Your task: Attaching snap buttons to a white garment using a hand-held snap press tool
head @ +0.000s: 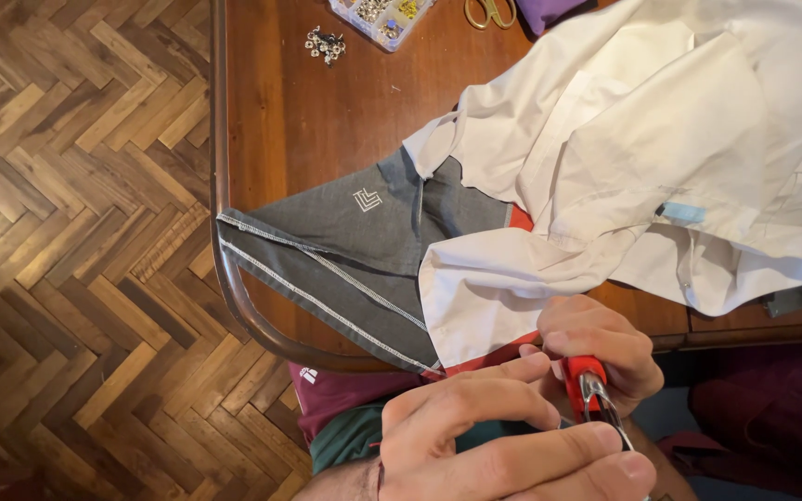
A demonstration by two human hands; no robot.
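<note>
- Nearest us, our left hand (pixel 475 436) and right hand (pixel 596 348) meet below the tabletop (pixel 308 102) edge; fingers of both curl closed around a red-handled metal tool (pixel 588 385), possibly pliers, left from below, right from above.
- We judge the tool rigid, small and fairly light, its bare metal slippery; the red grip is the place to hold.
- Just beyond, a white shirt (pixel 642 158) sprawls over the tabletop, its hem near our right hand: soft, limp, best pinched at an edge.
- Under it lies a grey garment (pixel 355 241) with white stitching.
- Farthest: loose metal snaps (pixel 325 44), a clear parts box (pixel 381 17), gold scissors (pixel 489 11).
</note>
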